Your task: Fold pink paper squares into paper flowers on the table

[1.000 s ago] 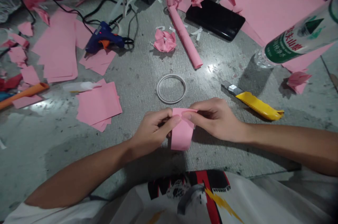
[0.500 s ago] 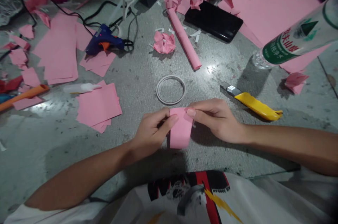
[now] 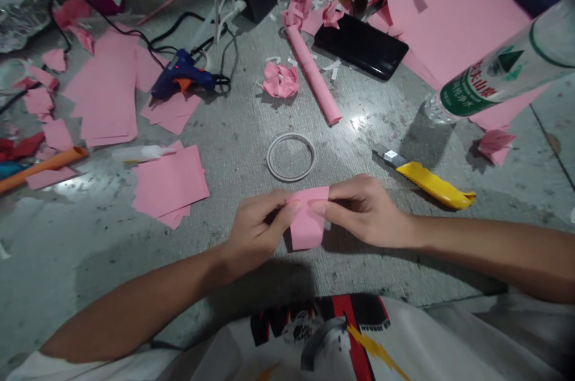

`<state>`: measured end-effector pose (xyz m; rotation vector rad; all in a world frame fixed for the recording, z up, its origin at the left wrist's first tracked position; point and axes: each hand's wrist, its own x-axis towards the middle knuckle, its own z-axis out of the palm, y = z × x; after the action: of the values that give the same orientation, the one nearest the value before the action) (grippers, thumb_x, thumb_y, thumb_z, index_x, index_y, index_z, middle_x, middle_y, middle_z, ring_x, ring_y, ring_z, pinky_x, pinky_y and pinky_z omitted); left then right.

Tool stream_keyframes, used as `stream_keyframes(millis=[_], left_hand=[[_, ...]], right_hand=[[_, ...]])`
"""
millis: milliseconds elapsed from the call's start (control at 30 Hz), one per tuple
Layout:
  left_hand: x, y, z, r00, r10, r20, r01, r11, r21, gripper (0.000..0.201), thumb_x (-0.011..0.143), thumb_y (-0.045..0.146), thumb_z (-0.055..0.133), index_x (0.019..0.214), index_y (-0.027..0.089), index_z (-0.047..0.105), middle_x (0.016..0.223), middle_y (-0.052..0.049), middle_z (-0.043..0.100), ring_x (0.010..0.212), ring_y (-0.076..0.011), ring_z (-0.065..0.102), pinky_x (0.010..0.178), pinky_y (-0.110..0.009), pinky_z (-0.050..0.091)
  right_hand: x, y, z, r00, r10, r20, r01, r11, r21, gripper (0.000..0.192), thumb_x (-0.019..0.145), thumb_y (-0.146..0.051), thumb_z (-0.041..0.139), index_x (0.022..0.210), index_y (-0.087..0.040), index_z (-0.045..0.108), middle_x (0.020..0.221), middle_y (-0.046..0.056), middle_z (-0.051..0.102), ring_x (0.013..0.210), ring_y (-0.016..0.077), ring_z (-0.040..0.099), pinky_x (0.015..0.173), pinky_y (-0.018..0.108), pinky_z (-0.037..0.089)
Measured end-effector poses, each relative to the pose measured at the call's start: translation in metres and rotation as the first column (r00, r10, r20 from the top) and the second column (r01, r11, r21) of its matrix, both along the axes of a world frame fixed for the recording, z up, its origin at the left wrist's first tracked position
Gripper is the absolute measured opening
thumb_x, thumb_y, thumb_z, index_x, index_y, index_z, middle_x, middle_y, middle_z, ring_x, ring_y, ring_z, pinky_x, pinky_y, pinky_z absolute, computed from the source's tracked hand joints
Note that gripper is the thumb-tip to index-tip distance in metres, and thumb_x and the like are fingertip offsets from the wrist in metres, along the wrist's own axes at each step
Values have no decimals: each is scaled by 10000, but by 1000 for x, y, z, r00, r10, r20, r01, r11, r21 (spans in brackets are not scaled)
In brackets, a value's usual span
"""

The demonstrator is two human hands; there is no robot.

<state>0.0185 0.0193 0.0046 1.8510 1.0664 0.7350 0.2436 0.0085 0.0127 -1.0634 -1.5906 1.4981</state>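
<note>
A small piece of pink paper (image 3: 308,232), bent over at its near end, is pinched between both of my hands above the table. My left hand (image 3: 257,228) grips its left edge between thumb and fingers. On the opposite edge, my right hand (image 3: 365,211) pinches it the same way, the thumb lying on the paper's face. Just beyond the hands lies a thin ring, seemingly a roll of narrow tape (image 3: 291,157). A yellow utility knife (image 3: 433,184) rests to the right with its metal end pointing away from me.
Left are stacked pink squares (image 3: 173,180), a glue gun (image 3: 182,75) with cables and an orange tube (image 3: 45,168). Farther off lie a pink paper flower (image 3: 281,79), a rolled pink tube (image 3: 314,75) and a black phone (image 3: 362,45). A water bottle (image 3: 494,75) is at right.
Both thumbs have slid lower on the paper toward me, and its near fold looks flatter and more creased. The whole view has shifted slightly.
</note>
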Motion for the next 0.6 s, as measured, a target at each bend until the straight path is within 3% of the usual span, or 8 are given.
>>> stream_keyframes(millis=[133,267,400,533,600], left_hand=[[0,2,0,998,-54,42,53,998,33,241,997,244,601,775,168,654,644,25,584,564,-93,497,557,-243,387],[6,4,5,985,-78,155,69,996,61,62,910,216,722,949,173,698,809,-8,670,714,-126,617,651,-249,477],[16,5,19,984,-77,163,66,995,75,93,906,116,716,840,181,729,776,5,667,699,-103,620,634,-230,471],[5,12,36,978,79,194,-105,987,124,118,930,145,701,831,204,728,756,11,660,690,-121,603,618,-264,452],[-12,15,44,938,220,270,-285,931,230,106,948,203,686,848,222,717,759,12,645,695,-138,586,640,-296,443]], right_hand=[[-1,-1,-5,999,-3,-36,5,999,47,508,991,-315,667,569,-171,422,609,-63,266,553,75,240,487,237,220],[-2,-3,-9,993,113,30,-115,989,93,424,973,-237,663,596,-157,487,581,-70,314,522,62,282,483,226,235],[-3,-4,-10,986,154,67,-161,980,119,404,983,-229,634,606,-158,508,575,-72,320,511,61,300,487,224,250],[-4,-6,-10,987,146,62,-157,959,235,395,1022,-258,595,640,-161,571,598,-41,452,540,81,412,550,244,339],[-4,-8,-10,987,139,75,-156,940,304,383,1046,-282,557,690,-161,633,655,6,569,608,111,513,620,266,406]])
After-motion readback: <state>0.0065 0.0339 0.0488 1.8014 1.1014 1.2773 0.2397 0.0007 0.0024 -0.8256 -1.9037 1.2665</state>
